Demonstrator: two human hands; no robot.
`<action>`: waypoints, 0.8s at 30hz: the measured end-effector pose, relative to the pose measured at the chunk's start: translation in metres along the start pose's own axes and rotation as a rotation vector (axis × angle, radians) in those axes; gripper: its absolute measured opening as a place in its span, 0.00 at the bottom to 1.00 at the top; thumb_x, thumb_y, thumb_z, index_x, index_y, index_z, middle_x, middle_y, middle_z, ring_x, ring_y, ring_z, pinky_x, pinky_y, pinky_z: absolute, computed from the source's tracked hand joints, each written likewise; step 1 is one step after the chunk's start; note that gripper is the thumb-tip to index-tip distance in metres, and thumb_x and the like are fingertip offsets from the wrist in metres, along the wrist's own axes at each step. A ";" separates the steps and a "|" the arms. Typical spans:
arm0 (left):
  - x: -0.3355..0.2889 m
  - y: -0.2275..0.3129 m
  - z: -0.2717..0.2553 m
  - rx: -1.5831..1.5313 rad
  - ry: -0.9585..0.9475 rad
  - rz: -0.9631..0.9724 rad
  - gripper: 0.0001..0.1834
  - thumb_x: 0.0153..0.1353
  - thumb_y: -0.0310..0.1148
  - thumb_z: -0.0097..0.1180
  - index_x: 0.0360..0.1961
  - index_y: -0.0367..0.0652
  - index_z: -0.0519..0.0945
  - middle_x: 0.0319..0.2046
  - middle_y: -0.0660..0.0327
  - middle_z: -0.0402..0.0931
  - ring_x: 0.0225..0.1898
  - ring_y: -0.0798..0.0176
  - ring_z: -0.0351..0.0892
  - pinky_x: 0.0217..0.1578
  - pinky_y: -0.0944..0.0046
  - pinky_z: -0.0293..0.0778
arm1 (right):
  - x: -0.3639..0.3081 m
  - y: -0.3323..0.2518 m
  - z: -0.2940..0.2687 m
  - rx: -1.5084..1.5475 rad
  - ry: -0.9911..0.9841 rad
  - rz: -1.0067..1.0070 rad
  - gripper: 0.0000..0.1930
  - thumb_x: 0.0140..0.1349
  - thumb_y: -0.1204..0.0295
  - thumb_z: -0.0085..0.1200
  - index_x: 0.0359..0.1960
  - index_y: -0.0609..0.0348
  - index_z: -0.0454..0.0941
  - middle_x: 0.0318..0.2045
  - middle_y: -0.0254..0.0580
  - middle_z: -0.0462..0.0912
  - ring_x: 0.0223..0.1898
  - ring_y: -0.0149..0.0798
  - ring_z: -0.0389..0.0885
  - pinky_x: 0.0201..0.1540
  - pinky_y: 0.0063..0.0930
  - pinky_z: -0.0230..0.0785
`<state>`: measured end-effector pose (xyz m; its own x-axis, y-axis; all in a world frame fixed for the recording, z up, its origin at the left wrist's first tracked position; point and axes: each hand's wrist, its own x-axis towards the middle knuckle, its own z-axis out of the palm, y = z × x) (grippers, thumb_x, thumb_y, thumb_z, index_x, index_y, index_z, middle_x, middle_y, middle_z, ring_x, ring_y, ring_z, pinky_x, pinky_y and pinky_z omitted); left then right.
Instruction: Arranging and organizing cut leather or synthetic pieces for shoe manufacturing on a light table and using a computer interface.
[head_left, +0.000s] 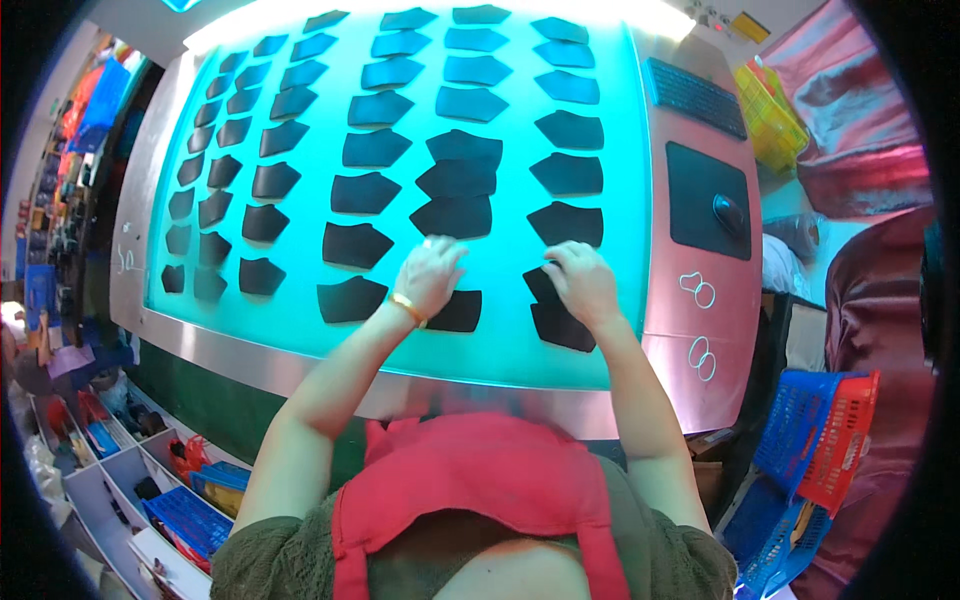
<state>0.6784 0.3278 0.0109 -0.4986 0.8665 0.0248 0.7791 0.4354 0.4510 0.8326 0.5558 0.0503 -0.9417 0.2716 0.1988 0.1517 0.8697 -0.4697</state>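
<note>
Several rows of small dark flat pieces, each with one pointed end, lie on a lit turquoise table top. My left hand, with a yellow bracelet at the wrist, hovers over a dark piece in the middle column; its fingers are bent and apart. Above it, a few pieces overlap one another. My right hand is at the right column, fingers bent and apart, partly covering a dark piece. That piece overlaps a lower one. Whether the fingertips touch the pieces is unclear.
On the pink right-hand border are a keyboard, a dark mouse pad with a mouse, and thin white loops. A yellow basket and red-and-blue baskets stand right. Partitioned bins are lower left.
</note>
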 end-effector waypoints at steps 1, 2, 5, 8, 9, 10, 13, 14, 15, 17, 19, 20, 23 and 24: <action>0.025 -0.008 -0.004 -0.005 0.160 0.029 0.18 0.50 0.36 0.67 0.42 0.47 0.78 0.40 0.56 0.76 0.45 0.47 0.74 0.45 0.52 0.71 | 0.017 -0.004 0.015 0.032 0.009 -0.045 0.06 0.56 0.69 0.60 0.34 0.52 0.79 0.35 0.36 0.81 0.42 0.43 0.79 0.43 0.38 0.72; 0.040 -0.011 -0.003 -0.013 0.318 0.064 0.17 0.50 0.36 0.66 0.41 0.47 0.78 0.40 0.56 0.75 0.45 0.47 0.74 0.45 0.51 0.71 | 0.032 -0.006 0.028 0.060 0.019 -0.085 0.05 0.57 0.70 0.59 0.34 0.52 0.79 0.35 0.37 0.81 0.42 0.43 0.79 0.43 0.38 0.72; 0.043 -0.014 0.003 0.082 0.151 -0.070 0.16 0.50 0.35 0.66 0.40 0.46 0.77 0.40 0.56 0.74 0.45 0.47 0.73 0.44 0.51 0.71 | 0.067 -0.019 0.051 0.123 0.024 -0.076 0.04 0.58 0.71 0.58 0.35 0.51 0.79 0.35 0.37 0.81 0.42 0.43 0.79 0.42 0.38 0.72; 0.023 -0.001 0.002 0.044 0.043 0.052 0.11 0.51 0.35 0.65 0.34 0.46 0.78 0.38 0.57 0.73 0.44 0.47 0.73 0.43 0.52 0.71 | 0.088 -0.010 0.051 0.106 -0.005 -0.058 0.05 0.58 0.71 0.57 0.36 0.50 0.79 0.36 0.37 0.81 0.41 0.44 0.79 0.42 0.39 0.73; 0.018 -0.001 0.000 0.007 0.023 0.073 0.09 0.52 0.34 0.64 0.33 0.46 0.79 0.37 0.57 0.74 0.42 0.48 0.74 0.43 0.52 0.71 | 0.097 -0.007 0.052 0.090 -0.038 -0.066 0.07 0.58 0.71 0.58 0.38 0.50 0.79 0.38 0.37 0.81 0.43 0.44 0.78 0.43 0.39 0.72; 0.018 -0.004 -0.001 -0.031 0.002 0.095 0.07 0.53 0.34 0.63 0.31 0.46 0.79 0.35 0.58 0.75 0.41 0.49 0.75 0.43 0.53 0.71 | 0.107 -0.004 0.056 0.091 -0.032 -0.063 0.07 0.58 0.71 0.58 0.38 0.50 0.79 0.38 0.37 0.81 0.43 0.44 0.78 0.43 0.39 0.72; 0.050 -0.019 -0.015 -0.077 0.076 0.034 0.05 0.58 0.34 0.59 0.30 0.46 0.81 0.31 0.57 0.78 0.36 0.49 0.78 0.37 0.53 0.74 | 0.128 -0.003 0.070 0.000 0.057 -0.238 0.10 0.56 0.72 0.58 0.41 0.51 0.78 0.42 0.36 0.79 0.46 0.45 0.76 0.46 0.39 0.69; 0.065 -0.033 -0.022 -0.073 0.165 0.031 0.05 0.59 0.34 0.58 0.31 0.46 0.80 0.31 0.57 0.78 0.36 0.49 0.79 0.36 0.53 0.74 | 0.129 -0.007 0.076 0.002 0.054 -0.246 0.10 0.56 0.72 0.58 0.41 0.51 0.78 0.42 0.36 0.79 0.46 0.45 0.76 0.46 0.39 0.69; 0.082 -0.042 -0.030 -0.066 0.204 -0.020 0.05 0.59 0.33 0.59 0.33 0.46 0.80 0.32 0.57 0.78 0.37 0.49 0.78 0.38 0.53 0.74 | 0.122 -0.010 0.081 -0.025 -0.016 -0.174 0.11 0.55 0.72 0.58 0.41 0.51 0.78 0.42 0.36 0.78 0.45 0.45 0.76 0.45 0.39 0.68; 0.115 -0.059 -0.041 -0.050 0.291 -0.028 0.06 0.57 0.32 0.60 0.35 0.46 0.79 0.35 0.57 0.78 0.40 0.48 0.77 0.41 0.53 0.73 | 0.108 -0.020 0.085 -0.021 -0.078 -0.085 0.12 0.55 0.70 0.58 0.42 0.52 0.78 0.39 0.36 0.77 0.42 0.43 0.75 0.42 0.40 0.66; 0.141 -0.074 -0.042 -0.052 0.335 0.013 0.08 0.56 0.31 0.62 0.37 0.46 0.79 0.37 0.57 0.78 0.42 0.48 0.77 0.43 0.53 0.73 | 0.098 -0.029 0.082 -0.021 -0.073 -0.067 0.12 0.55 0.70 0.59 0.41 0.52 0.78 0.39 0.36 0.77 0.42 0.43 0.75 0.42 0.40 0.66; 0.156 -0.079 -0.041 -0.029 0.290 0.068 0.10 0.54 0.31 0.63 0.37 0.46 0.79 0.39 0.57 0.77 0.44 0.48 0.76 0.45 0.53 0.72 | 0.096 -0.031 0.079 -0.025 -0.055 -0.040 0.12 0.55 0.69 0.59 0.41 0.52 0.78 0.39 0.36 0.77 0.42 0.43 0.75 0.43 0.40 0.66; 0.170 -0.089 -0.030 0.009 0.200 0.117 0.13 0.50 0.32 0.66 0.38 0.47 0.80 0.42 0.58 0.76 0.47 0.49 0.74 0.49 0.54 0.70 | 0.090 -0.026 0.067 0.009 -0.060 0.000 0.13 0.56 0.67 0.59 0.42 0.52 0.78 0.40 0.37 0.79 0.45 0.42 0.76 0.44 0.39 0.67; 0.170 -0.094 -0.029 0.036 0.158 0.097 0.14 0.49 0.32 0.67 0.38 0.48 0.80 0.42 0.59 0.76 0.48 0.49 0.74 0.49 0.54 0.70 | 0.090 -0.024 0.062 0.054 -0.038 0.013 0.13 0.56 0.66 0.59 0.43 0.52 0.78 0.41 0.37 0.79 0.46 0.42 0.76 0.45 0.38 0.67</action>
<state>0.5096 0.4273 -0.0014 -0.4719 0.8569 0.2073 0.8379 0.3627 0.4080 0.7254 0.5338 0.0259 -0.9504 0.2666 0.1602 0.1490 0.8424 -0.5178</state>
